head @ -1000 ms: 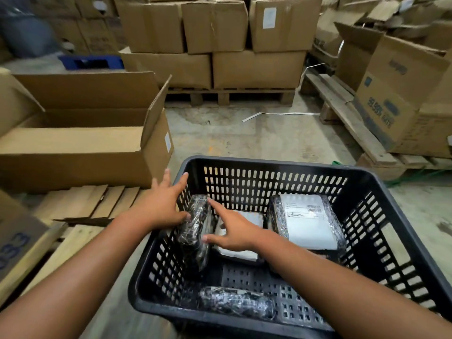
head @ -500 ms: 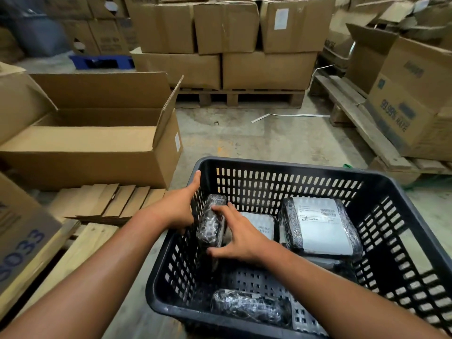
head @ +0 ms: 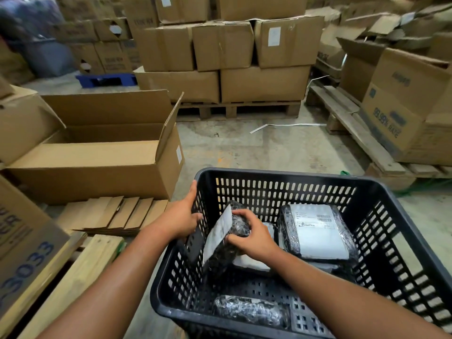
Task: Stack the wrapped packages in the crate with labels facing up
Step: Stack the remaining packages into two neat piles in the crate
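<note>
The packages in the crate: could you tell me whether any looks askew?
Yes: the package under the right hand stands tilted on edge, label facing left, not up.

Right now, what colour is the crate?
Black, with slotted walls; the crate shows clearly in the head view.

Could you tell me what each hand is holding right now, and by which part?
The right hand grips the tilted package by its upper edge. The left hand holds the crate by its left rim.
</note>
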The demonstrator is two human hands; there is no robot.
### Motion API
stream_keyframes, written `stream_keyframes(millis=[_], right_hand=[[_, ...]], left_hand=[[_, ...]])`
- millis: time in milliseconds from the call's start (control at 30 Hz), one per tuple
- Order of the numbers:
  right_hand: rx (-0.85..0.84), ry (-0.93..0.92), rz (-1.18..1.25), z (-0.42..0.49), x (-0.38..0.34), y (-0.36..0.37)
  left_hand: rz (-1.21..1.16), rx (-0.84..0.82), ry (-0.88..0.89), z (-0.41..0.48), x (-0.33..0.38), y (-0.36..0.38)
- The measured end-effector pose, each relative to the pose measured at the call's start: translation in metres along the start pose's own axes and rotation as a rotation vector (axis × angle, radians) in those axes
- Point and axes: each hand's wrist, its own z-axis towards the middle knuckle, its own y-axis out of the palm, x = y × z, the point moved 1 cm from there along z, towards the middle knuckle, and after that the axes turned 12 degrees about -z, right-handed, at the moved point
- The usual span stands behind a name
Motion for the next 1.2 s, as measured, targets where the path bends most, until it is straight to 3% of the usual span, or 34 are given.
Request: stream_keyframes(millis=[300, 400, 500, 567, 733, 933, 1100, 1200], right_hand=[[-0.033, 0.046, 0.096, -0.001, -0.029, -0.065], [-0.023, 0.022, 0.098, -0.005, -0.045, -0.086], [-0.005, 0.013, 0.109, -0.009, -0.061, -0.107], [0.016, 0.01, 0.145, -0.009, -0.071, -0.121], [0.019, -0.063, 0.335, -0.004, -0.089, -0.144], [0.072, -0.06, 0.342, -0.008, -0.089, -0.153], [0.183, -0.09, 0.014, -0.005, -0.083, -0.134], [0.074, -0.106, -0.328, -0.008, -0.077, -0.126]], left_hand=[[0.013, -0.004, 0.008, 0.007, -0.001, 0.003], [0.187, 0.034, 0.025, 0.008, 0.004, 0.004], [-0.053, -0.011, 0.334, 0.002, 0.023, 0.006], [-0.25, -0.058, 0.424, -0.001, 0.036, 0.008], [-0.7, -0.209, 0.472, -0.003, 0.057, 0.009], [-0.791, -0.199, 0.402, 0.003, 0.054, 0.011], [-0.775, -0.156, 0.362, 0.011, 0.045, 0.02], [-0.767, -0.137, 0.311, 0.017, 0.037, 0.025]])
